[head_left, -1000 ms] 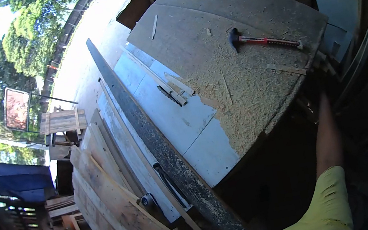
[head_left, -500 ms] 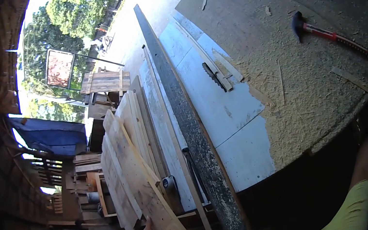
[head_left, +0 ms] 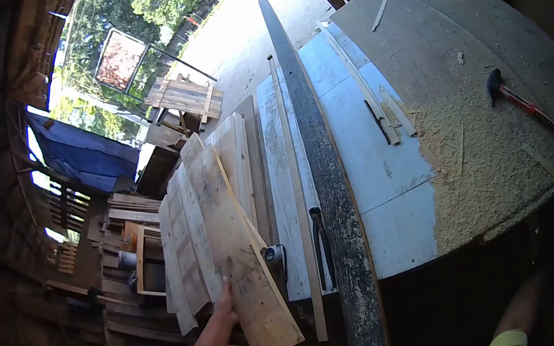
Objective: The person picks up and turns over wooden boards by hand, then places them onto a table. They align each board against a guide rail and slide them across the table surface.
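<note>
- Clearly, the long speckled beam (head_left: 351,256) is the landmark here, lying lengthwise across the work surface, with its near end close to the person's body.
- To its left, the wide board (head_left: 237,239) lies at a slant over the stacked boards (head_left: 187,263), its near end sticking out towards the person.
- The left hand (head_left: 224,306) is narrowed on this board's left edge, near the lower end, with the thumb up against it; the fingers underneath are hidden.
- Off to the beam's right, the right forearm (head_left: 525,305) runs into deep shadow below the edge of the tabletop. The right hand is lost in that dark, so I cannot tell whether it is wide, narrow or holding anything.
- Just left of the beam lie the black pincers (head_left: 320,239), and beyond them the narrow strip (head_left: 293,170); no hand touches either.
- Right of the beam come the pale panel (head_left: 401,225), then the sawdust (head_left: 475,201), with the hammer (head_left: 531,107) farther over, lying unheld.
- As for progress, the grasp on the wide board is made, while the board itself rests over the stack beside the beam, not lifted clear as far as I can judge. The sawdust suggests some cutting or planing is done; how much is left cannot be told.
</note>
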`<state>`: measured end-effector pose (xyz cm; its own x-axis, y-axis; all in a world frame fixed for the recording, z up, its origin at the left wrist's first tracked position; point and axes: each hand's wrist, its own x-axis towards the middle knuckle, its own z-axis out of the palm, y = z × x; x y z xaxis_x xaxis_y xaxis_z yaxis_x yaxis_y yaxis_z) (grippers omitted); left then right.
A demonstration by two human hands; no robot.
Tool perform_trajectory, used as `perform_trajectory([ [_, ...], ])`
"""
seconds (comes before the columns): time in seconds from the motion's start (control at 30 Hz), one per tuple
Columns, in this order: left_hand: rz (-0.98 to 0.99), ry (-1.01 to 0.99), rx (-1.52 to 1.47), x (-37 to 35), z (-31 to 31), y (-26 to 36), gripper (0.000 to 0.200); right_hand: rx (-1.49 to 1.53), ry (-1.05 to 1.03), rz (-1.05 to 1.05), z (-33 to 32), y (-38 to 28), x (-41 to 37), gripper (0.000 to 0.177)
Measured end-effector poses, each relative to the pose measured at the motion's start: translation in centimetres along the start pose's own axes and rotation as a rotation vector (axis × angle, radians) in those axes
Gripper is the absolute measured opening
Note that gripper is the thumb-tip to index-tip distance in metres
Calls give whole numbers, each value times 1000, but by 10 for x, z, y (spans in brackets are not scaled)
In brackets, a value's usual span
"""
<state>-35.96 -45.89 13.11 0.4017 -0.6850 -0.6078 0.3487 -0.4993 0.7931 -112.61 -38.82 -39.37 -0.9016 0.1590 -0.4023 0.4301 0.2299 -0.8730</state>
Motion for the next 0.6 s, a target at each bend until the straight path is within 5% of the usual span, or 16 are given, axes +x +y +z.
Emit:
perform_trajectory([
  [0.23,222,446,111,-29,32,1,62,353,159,131,-103,-10,-49,57],
  [0.33,372,434,158,-7,-18,-6,57,524,170,149,-99,-65,-35,58],
  [0.4,403,499,449,-2,-41,11,55,552,38,248,-85,-159,-52,50],
  [0.5,578,359,608,-33,-31,63,58,475,-350,-163,-59,-330,-182,46],
  [0.6,726,228,552,-40,-7,106,54,279,-635,-856,-69,-470,-357,43],
])
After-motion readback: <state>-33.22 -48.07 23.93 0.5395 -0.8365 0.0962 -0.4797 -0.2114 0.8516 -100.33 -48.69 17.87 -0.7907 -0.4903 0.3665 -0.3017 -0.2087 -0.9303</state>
